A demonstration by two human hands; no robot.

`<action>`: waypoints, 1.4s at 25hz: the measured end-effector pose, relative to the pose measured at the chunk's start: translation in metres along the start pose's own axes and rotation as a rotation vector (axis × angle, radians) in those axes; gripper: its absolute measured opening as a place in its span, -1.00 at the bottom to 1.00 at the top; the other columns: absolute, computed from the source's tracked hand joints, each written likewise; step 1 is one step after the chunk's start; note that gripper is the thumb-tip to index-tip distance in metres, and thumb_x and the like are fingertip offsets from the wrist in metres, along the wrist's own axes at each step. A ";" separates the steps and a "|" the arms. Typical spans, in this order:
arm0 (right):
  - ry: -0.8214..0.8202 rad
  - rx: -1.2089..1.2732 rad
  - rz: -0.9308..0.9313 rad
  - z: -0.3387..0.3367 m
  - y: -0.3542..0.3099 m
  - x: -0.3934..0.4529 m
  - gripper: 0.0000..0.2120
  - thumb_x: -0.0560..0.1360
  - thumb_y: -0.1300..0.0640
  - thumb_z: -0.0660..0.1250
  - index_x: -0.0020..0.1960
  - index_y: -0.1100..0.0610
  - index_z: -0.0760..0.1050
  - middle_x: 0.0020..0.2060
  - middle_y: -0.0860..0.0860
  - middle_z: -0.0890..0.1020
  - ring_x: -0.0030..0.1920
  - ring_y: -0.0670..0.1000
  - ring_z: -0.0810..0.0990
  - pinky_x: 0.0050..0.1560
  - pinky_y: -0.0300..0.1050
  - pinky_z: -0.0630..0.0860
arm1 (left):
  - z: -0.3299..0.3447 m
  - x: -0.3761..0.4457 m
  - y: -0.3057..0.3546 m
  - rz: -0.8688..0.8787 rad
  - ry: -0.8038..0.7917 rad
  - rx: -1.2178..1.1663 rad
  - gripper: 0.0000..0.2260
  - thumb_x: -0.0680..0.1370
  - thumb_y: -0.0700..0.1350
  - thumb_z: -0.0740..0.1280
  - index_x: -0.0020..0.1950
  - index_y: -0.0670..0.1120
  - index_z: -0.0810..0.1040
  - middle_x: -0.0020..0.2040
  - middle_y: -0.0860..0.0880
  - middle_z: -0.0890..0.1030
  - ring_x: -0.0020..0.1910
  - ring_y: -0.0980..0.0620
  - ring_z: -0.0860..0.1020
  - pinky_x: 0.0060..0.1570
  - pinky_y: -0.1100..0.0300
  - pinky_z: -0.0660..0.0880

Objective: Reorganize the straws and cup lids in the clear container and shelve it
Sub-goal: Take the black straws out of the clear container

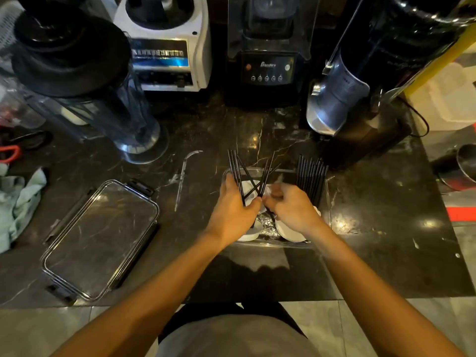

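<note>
the clear rectangular plastic container [327, 202] sits on the dark marble surface [386, 228], with white round cup lids [291, 233] and thin black straws [310, 176] in it. its clear clip-lock lid [100, 238] lies to the left. blenders [268, 47] stand behind.

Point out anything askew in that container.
Loose straws in the left hand splay and cross, unlike the neat bundle at the container's right side.
</note>
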State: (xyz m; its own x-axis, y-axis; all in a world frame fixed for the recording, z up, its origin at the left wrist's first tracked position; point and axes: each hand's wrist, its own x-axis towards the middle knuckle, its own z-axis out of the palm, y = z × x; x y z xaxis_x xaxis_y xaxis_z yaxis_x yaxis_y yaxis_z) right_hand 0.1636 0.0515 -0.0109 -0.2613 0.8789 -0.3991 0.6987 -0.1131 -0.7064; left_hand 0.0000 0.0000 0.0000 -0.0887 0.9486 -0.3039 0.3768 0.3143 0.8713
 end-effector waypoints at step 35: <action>-0.105 0.502 0.144 -0.027 0.019 -0.005 -0.71 0.68 0.40 0.16 0.16 0.17 0.62 -0.20 0.02 0.69 -0.22 -0.08 0.68 -0.11 -0.17 0.65 | 0.038 0.046 0.001 -0.022 -0.213 0.017 -0.90 0.61 -0.15 0.39 -0.09 0.02 0.62 -0.29 -0.03 0.64 -0.36 0.09 0.50 -0.33 0.11 0.41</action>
State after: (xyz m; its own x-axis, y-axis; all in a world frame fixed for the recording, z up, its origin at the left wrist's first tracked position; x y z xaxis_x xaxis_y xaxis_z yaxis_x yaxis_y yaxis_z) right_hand 0.1962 0.0571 -0.0063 -0.2693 0.7901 -0.5507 0.3342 -0.4596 -0.8228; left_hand 0.0315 0.0421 -0.0280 0.0992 0.9117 -0.3987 0.3931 0.3322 0.8574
